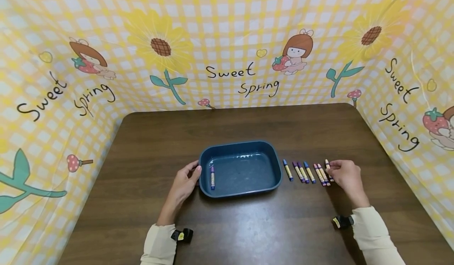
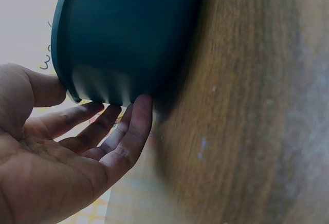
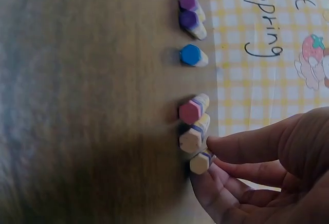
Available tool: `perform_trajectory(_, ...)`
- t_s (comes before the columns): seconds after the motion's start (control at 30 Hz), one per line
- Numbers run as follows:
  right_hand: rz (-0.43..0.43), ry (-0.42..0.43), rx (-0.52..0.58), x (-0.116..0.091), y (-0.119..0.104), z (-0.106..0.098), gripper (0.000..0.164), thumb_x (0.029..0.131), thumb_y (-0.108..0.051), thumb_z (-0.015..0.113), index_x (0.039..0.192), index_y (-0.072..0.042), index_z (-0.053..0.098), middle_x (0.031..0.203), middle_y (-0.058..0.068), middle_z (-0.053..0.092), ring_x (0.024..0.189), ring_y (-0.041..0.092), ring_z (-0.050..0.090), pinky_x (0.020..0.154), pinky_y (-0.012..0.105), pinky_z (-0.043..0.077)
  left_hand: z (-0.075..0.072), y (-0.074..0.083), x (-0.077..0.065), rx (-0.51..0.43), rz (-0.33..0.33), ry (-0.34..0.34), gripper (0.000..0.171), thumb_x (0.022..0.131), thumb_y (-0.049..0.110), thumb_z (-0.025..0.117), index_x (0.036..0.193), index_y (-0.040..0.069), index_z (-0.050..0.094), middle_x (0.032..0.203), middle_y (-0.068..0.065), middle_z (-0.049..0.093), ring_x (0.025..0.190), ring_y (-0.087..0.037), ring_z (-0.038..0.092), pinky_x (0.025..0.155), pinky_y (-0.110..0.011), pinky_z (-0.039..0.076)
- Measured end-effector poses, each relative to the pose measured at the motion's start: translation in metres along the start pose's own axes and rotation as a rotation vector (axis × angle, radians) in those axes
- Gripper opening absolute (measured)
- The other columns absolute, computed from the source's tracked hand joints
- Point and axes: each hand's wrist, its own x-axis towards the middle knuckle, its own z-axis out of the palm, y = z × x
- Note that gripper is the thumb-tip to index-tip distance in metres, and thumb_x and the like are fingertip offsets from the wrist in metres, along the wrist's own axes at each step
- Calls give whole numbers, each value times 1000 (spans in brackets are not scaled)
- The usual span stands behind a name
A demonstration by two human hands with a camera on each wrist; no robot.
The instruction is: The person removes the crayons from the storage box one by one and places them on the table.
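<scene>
A dark blue-green rectangular tray point(image 1: 244, 176) stands on the table, and one purple crayon point(image 1: 213, 180) lies inside near its left wall. My left hand point(image 1: 185, 184) grips the tray's left end, thumb at the rim and fingertips against the outer wall point(image 2: 123, 39) in the left wrist view. To the right of the tray, several crayons lie in a loose row. My right hand point(image 1: 347, 178) pinches a pale cream crayon point(image 3: 200, 163) at the row's right end between thumb and fingers. Right beside it lie a peach crayon point(image 3: 191, 139) and a pink crayon point(image 3: 191, 111).
Farther left in the row are a blue crayon point(image 1: 309, 172), two purple crayons point(image 1: 300, 172) side by side and another blue crayon point(image 1: 288, 170) close to the tray. The brown wooden table point(image 1: 234, 127) is bordered by a yellow checked cloth point(image 1: 227, 32) at the back and sides.
</scene>
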Motion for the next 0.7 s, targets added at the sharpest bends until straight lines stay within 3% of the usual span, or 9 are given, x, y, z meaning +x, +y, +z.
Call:
perform_trajectory(0.1,-61,51,-27,-4,-2,5,28,87,-6,70,105,14,71,93,25,75,90,42,72,75,46,55,1,-1,-1,-3,-4,1,46,108,21,51,147,-2,49,126,-24,61,100,-22,61,75,-20,56)
perform_trajectory(0.3,-147,154,-73,-10,-4,15,22,84,-1,67,100,13,72,92,25,75,90,47,70,75,59,53,1,-3,-2,-20,8,3,45,108,20,51,147,-2,49,126,-25,61,101,-22,61,74,-18,56)
perform_trajectory(0.7,-173,199,-89,-11,-5,18,20,83,1,65,98,13,73,93,26,75,90,50,69,74,62,52,1,-2,0,-17,16,0,45,108,20,51,147,-2,50,126,-24,62,100,-22,62,74,-18,55)
